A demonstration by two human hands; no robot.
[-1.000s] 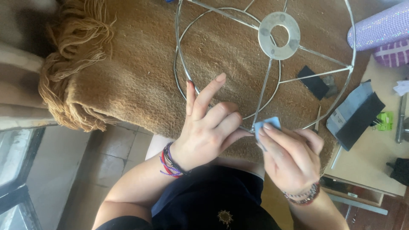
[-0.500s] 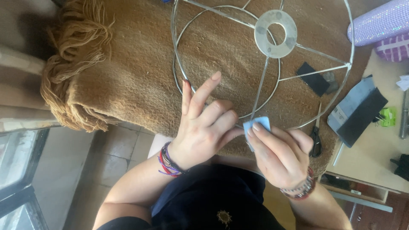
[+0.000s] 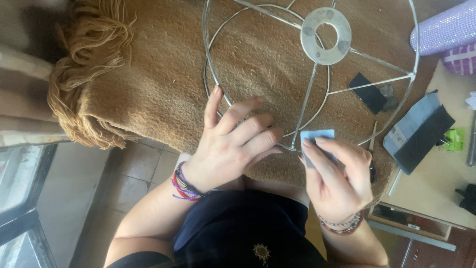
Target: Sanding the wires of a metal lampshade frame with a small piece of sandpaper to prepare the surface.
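Hands on wire frame, pad half hidden

Right hand pinches a small blue pad against the frame's lower ring; its fingers cover most of the pad. Left hand, just beside, presses spread fingers on the ring, closed on nothing. Frame's top edge is cut off; it lies on a brown rug.

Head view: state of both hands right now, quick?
Left hand: open, fingers spread, resting on the wire lampshade frame.
Right hand: closed, pinching a small blue pad against the frame's rim.
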